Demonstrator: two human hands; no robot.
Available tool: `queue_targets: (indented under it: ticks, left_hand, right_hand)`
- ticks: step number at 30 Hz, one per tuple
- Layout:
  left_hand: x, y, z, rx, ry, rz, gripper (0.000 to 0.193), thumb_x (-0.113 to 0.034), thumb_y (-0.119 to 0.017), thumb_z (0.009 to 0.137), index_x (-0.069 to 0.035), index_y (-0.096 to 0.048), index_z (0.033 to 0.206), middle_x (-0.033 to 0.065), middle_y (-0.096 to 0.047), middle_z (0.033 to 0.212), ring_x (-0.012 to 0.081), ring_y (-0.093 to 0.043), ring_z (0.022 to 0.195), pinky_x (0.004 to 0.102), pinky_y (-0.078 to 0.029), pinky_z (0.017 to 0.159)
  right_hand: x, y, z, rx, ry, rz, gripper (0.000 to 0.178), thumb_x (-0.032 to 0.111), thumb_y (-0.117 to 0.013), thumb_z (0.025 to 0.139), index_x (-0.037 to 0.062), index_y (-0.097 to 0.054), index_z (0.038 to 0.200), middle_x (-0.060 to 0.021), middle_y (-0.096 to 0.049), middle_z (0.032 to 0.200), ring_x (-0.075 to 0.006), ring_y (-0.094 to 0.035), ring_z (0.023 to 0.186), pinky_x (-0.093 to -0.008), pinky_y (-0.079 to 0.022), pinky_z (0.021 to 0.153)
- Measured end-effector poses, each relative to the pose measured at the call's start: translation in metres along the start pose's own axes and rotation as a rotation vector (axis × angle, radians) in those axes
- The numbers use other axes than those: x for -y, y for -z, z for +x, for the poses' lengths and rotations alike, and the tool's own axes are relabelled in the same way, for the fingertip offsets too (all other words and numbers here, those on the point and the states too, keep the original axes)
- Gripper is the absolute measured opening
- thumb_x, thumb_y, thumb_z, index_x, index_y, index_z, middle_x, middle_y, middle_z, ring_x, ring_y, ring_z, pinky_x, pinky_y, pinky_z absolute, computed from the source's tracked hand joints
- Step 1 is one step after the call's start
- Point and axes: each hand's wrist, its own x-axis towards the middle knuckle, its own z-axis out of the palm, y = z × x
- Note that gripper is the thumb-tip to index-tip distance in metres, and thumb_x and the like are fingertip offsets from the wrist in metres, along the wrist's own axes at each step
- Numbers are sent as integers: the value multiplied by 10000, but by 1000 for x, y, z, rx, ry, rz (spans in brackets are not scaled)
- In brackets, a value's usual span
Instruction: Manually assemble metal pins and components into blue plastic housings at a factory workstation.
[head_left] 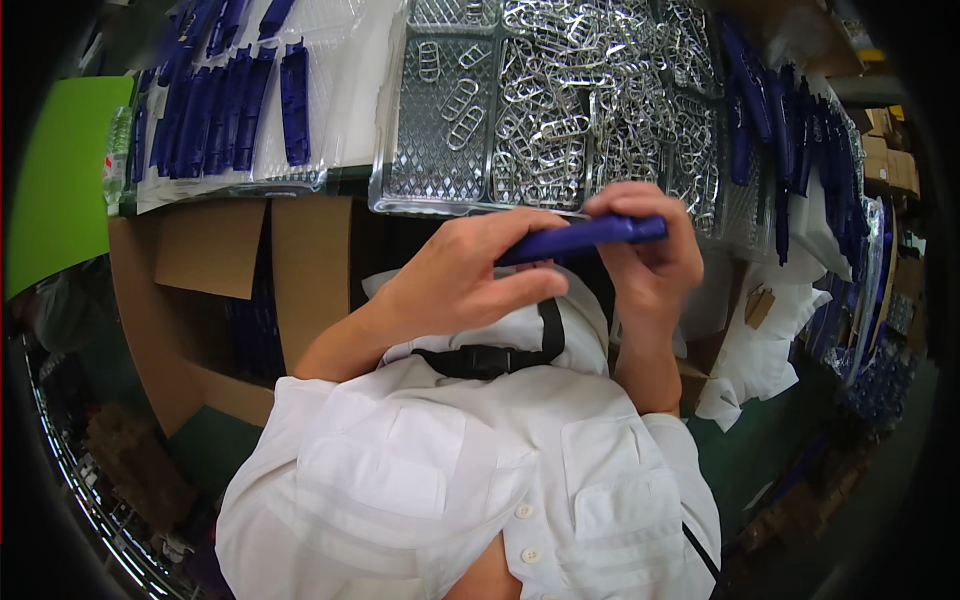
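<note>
A long, dark blue plastic piece (590,237) is held nearly level in front of my chest, its right end slightly higher. My left hand (455,275) grips its left end, with the thumb below and the fingers behind. At the other end, my right hand (655,255) has its fingers curled around the tip, slightly blurred. Just beyond my hands lies a clear divided plastic tray (435,175). It is heaped with shiny metal oval links (545,150), and a few lie apart in its left compartment.
Several blue plastic pieces (225,115) lie in rows on the left of the table, and more (790,130) lie at the right. Below the table's left edge stands an open cardboard box (150,300) with blue pieces inside. A bright green panel (60,180) is at far left.
</note>
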Motion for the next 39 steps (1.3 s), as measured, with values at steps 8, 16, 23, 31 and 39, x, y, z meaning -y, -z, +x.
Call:
queue_targets:
  ticks: [8, 16, 23, 31, 39]
  left_hand:
    - [-18, 14, -8, -86, -328, 308, 565, 8, -842, 782, 0, -664, 1317, 169, -695, 1185, 288, -698, 1033, 369, -570, 889]
    - [-20, 13, 3, -149, -310, 294, 574, 24, -880, 729, 0, -686, 1269, 171, -699, 1178, 280, -704, 1032, 358, -577, 882]
    - [-33, 30, 21, -236, -288, 350, 491, -52, -852, 818, 1, -660, 1266, 163, -694, 1135, 303, -702, 998, 367, -566, 880]
    - [-20, 184, 210, -520, -126, 693, 437, -238, -788, 925, -22, -683, 1289, 87, -743, 1036, 151, -678, 919, 294, -526, 845]
    - [-27, 257, 256, -948, -500, 531, 307, -117, -604, 1034, -11, -696, 1307, 90, -720, 1259, 158, -648, 1157, 294, -474, 1061]
  right_hand:
    - [11, 33, -7, 41, 384, -397, 309, 139, -848, 824, 38, -672, 1057, -269, -668, 1205, -343, -674, 1087, -425, -575, 904]
    - [1, 38, 9, 25, 353, -367, 378, -100, -710, 717, 3, -703, 1080, -249, -695, 1192, -337, -704, 1048, -400, -579, 882]
    - [-4, 44, 4, -193, 103, -349, 306, -107, -699, 835, -18, -691, 1127, -191, -678, 1259, -266, -686, 1090, -340, -554, 939]
    - [-4, 97, -20, -260, -5, -349, 212, -113, -683, 870, -10, -705, 1054, -165, -683, 1209, -240, -668, 1081, -328, -547, 923]
    - [-2, 117, -7, -318, 22, -526, 208, -98, -680, 897, 1, -697, 1079, -144, -712, 1157, -251, -701, 995, -335, -562, 865]
